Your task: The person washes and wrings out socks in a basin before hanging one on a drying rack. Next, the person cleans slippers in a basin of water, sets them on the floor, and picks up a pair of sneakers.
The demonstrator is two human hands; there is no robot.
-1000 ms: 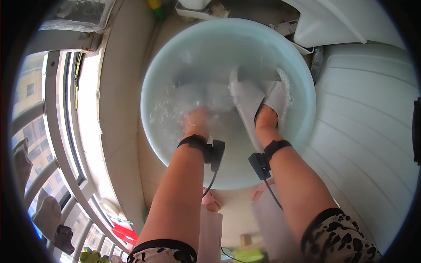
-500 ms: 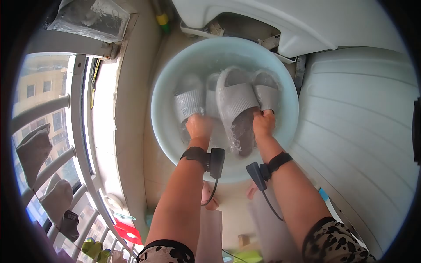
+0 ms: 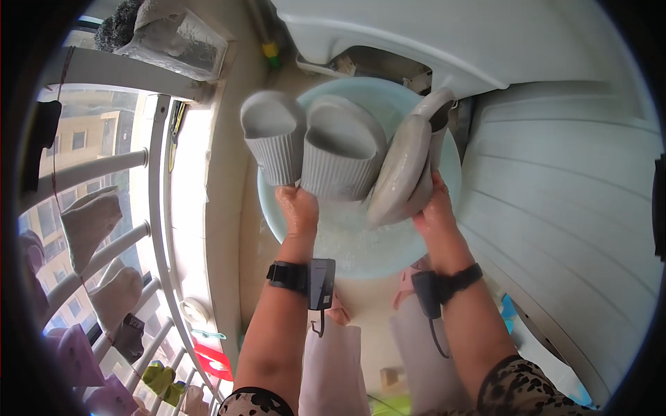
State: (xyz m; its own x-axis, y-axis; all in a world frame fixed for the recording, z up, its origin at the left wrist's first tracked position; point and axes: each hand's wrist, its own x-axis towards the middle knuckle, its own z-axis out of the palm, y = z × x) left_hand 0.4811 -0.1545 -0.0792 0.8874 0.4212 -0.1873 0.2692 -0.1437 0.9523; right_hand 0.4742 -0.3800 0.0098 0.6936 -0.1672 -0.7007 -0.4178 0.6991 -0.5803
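Wet grey slippers are lifted above a round light-blue basin [image 3: 354, 260] of cloudy water. My left hand [image 3: 298, 209] grips two slippers with ribbed straps, a left one [image 3: 272, 156] and a larger-looking one [image 3: 343, 156] beside it, toes pointing away. In my right hand [image 3: 436, 211] are two more slippers [image 3: 402, 170], pressed together and turned on edge, with the sole side of one facing left. My fingers are partly hidden behind the slippers. Each wrist wears a black strap with a small device and cable.
A white ribbed panel [image 3: 548, 187] stands at the right, below a white moulded unit [image 3: 444, 35]. At the left are a window with white rails [image 3: 97, 170], hanging socks [image 3: 90, 222] and a red item [image 3: 214, 362]. My feet in pink footwear are below the basin.
The slippers were in the water and have come up above the basin in both my hands. The right pair has turned on edge. The view has shifted, and the basin appears lower.
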